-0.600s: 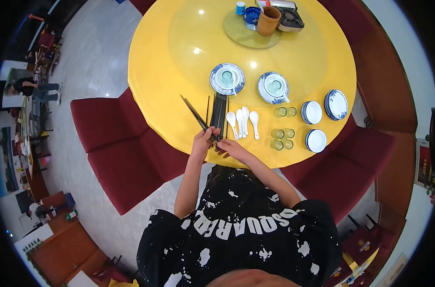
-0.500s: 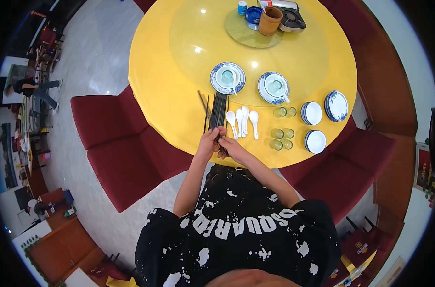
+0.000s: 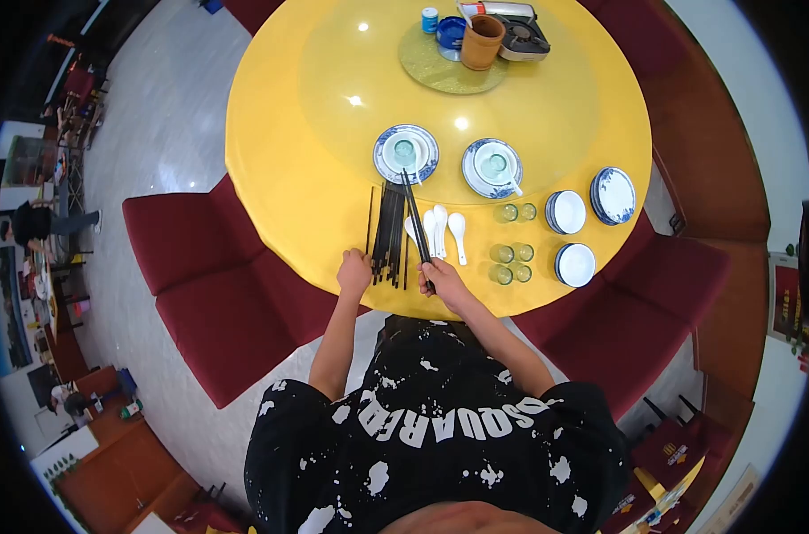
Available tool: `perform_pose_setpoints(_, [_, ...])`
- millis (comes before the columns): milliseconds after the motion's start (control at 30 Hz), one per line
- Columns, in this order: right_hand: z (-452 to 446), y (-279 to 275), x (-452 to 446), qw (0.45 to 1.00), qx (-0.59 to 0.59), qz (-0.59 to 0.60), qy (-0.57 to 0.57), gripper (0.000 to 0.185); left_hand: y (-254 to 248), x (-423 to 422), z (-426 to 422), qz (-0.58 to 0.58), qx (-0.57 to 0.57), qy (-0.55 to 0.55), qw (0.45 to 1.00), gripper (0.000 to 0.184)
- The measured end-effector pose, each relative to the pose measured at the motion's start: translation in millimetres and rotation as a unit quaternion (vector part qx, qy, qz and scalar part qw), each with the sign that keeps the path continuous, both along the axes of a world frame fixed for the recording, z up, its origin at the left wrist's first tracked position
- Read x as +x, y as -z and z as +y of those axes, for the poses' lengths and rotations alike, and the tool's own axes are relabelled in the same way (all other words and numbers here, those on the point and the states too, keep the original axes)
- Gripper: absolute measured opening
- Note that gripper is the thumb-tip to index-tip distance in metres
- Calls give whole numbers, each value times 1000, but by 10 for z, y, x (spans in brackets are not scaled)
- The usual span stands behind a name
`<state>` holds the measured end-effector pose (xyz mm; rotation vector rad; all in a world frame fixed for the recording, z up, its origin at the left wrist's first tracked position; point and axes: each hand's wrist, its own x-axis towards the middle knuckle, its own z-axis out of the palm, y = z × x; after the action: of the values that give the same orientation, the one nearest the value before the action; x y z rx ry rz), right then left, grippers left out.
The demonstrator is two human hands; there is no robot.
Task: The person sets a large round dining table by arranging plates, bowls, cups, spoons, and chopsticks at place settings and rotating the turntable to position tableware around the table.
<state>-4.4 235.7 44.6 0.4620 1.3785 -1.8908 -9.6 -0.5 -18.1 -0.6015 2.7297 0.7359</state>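
My right hand (image 3: 441, 281) is closed around a pair of black chopsticks (image 3: 417, 215); their far ends reach over the rim of the left blue-and-white plate (image 3: 379, 167). My left hand (image 3: 354, 272) is closed at the near end of a single black chopstick (image 3: 370, 216), left of the pile. Between my hands a pile of black chopsticks (image 3: 388, 227) lies fanned on the yellow tablecloth. Several white spoons (image 3: 458, 233) lie just right of the pile, one partly hidden behind the held pair.
A second place setting (image 3: 472, 178) stands right of the first. Small green glasses (image 3: 503, 253), stacked bowls (image 3: 574, 264) and stacked plates (image 3: 613, 194) are on the right. At the back, a turntable (image 3: 415, 71) carries a brown pot (image 3: 482, 46) and a portable stove (image 3: 522, 40). Red chairs (image 3: 213, 320) flank me.
My hands were together over the bunch of chopsticks; now they are apart. The bunch lies on the table, and my right hand has moved right with a pair.
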Motion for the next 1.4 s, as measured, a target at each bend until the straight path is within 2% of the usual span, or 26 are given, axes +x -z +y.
perform_pose_setpoints(133, [230,-131,-55,992,42,90,75,23,137,-41,-58,-5,-22,36,999,28])
perform_pose_setpoints(233, [502,-123,-208,972,95,123,177,23,95,-71,-45,31,59,-7,998,26])
perform_pose_setpoints(267, [622,-122,-267,966,106,117,203,23,29,-58,-29,23,125,-66,990,26])
perform_pose_setpoints(400, [893,-229,-365,961,127,95,225,23,-128,-3,114,68,333,-165,926,22])
perform_pose_setpoints(467, [882,-241,-391,964,123,87,221,22,-158,-27,208,86,395,-195,893,21])
perform_pose_setpoints(600, [735,-16,-371,971,119,85,192,22,-85,-428,332,128,389,-170,896,20])
perform_pose_setpoints(767, [470,30,-227,981,97,78,150,23,-299,-878,474,161,357,-148,908,20])
perform_pose_setpoints(867, [433,-50,-194,984,84,82,132,23,-253,-978,530,182,329,-121,918,20])
perform_pose_setpoints(967, [397,-79,-180,985,72,79,136,24,-578,-874,773,157,436,-151,873,26])
perform_pose_setpoints(1000, [380,-28,-176,986,62,77,135,24,-640,-800,889,152,479,-145,852,34])
perform_pose_setpoints(1033, [349,48,-175,985,54,83,141,22,-617,-714,1012,149,537,-146,818,39])
perform_pose_setpoints(1100, [256,180,-185,984,33,96,148,20,-575,-565,1241,107,572,-150,800,40])
perform_pose_setpoints(1233, [158,109,-241,967,165,152,117,21,-462,-381,1530,68,620,-182,760,38])
perform_pose_setpoints(1267, [166,90,-248,976,133,112,130,22,-448,-358,1524,51,628,-184,754,37])
perform_pose_setpoints(1367, [179,25,-283,974,165,108,116,22,-372,-380,1554,20,611,-163,774,34])
perform_pose_setpoints(1400, [198,33,-286,973,174,113,98,22,-359,-414,1578,45,613,-151,775,33])
